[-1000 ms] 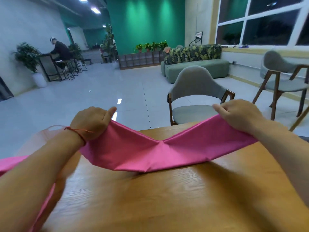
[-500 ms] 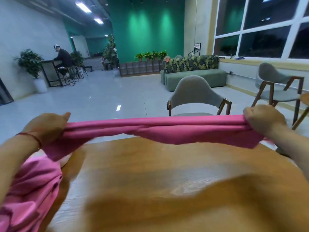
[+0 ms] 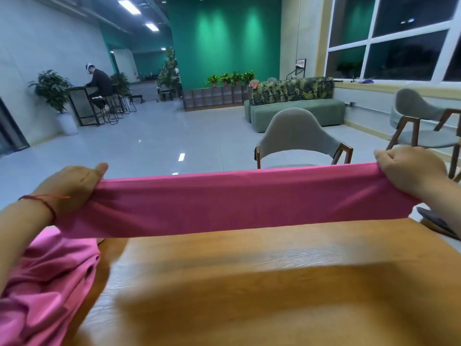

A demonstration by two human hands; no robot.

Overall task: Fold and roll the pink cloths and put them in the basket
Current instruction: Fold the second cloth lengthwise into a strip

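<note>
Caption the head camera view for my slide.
Left hand and right hand stretch a folded pink cloth taut over the wooden table; a crumpled pink cloth at left.

The cloth [image 3: 232,201] is plain pink. The table [image 3: 274,283] is orange-brown wood grain. The chair [image 3: 296,136] is grey, the sofa [image 3: 299,113] green with leaf-print cushions [image 3: 291,91], and the wall [image 3: 224,41] green.

A spotlit deep green wall [image 3: 224,41] fills the upper centre, above a low wooden shelf [image 3: 212,99] topped with potted plants [image 3: 230,78]. Glossy pale grey floor tiles [image 3: 149,141] spread across the middle. Large white-framed windows [image 3: 399,41] at upper right show darkness. Lower, right of centre, sits a green sofa [image 3: 299,114] with leaf-print cushions. A grey padded wooden-legged chair [image 3: 294,133] stands just below it. Ceiling strip lights [image 3: 129,6] glow upper left.
</note>
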